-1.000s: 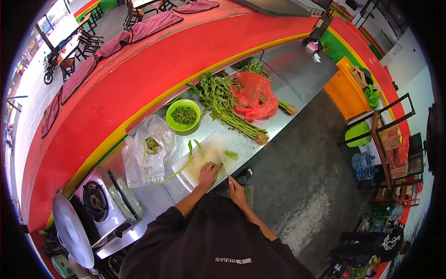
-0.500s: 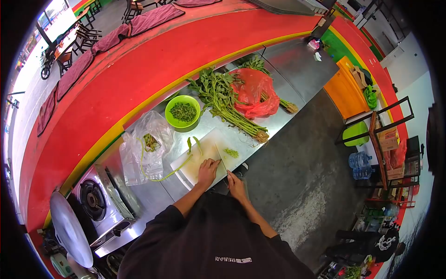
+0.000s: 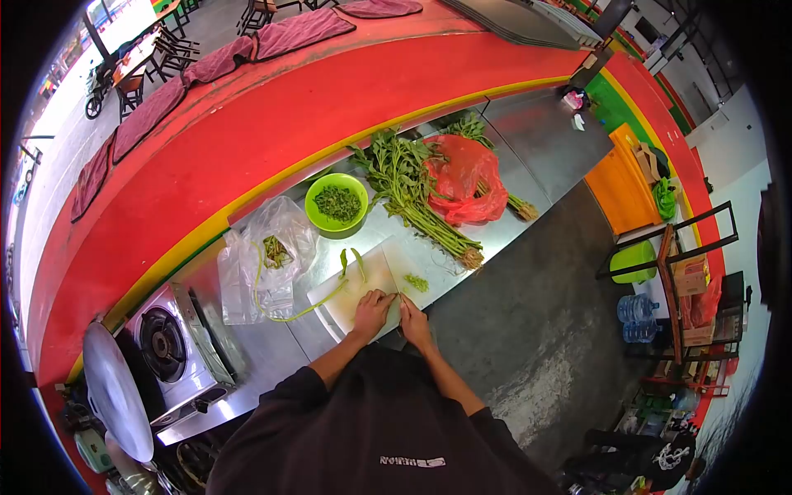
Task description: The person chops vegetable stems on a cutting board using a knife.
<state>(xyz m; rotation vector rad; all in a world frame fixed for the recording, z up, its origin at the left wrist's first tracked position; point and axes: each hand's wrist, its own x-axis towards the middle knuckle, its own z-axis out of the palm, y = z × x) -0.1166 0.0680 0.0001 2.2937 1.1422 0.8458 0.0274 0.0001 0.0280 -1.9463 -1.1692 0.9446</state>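
My left hand (image 3: 374, 311) rests on the white cutting board (image 3: 332, 311) with its fingers bent and pressed together; whatever lies under them is hidden. Close beside it, my right hand (image 3: 415, 325) grips a knife (image 3: 399, 299), its blade next to my left fingertips. Chopped green pieces (image 3: 417, 283) lie in a small heap on the board, on the far side of the blade. A long green stem (image 3: 318, 304) with a few leaves reaches from the plastic bag onto the board, left of my left hand.
Behind the board stand a green bowl (image 3: 356, 224) of chopped greens, a clear plastic bag (image 3: 239, 280), bundled leafy stalks (image 3: 412, 214) and a red plastic bag (image 3: 466, 181). A gas stove (image 3: 162, 342) and a large wok (image 3: 115, 392) are at left. Another person (image 3: 652, 458) is at lower right.
The view has shifted slightly, so the counter sits lower in it. My right hand and the knife have moved a little closer to my left hand. The chopped heap looks much the same.
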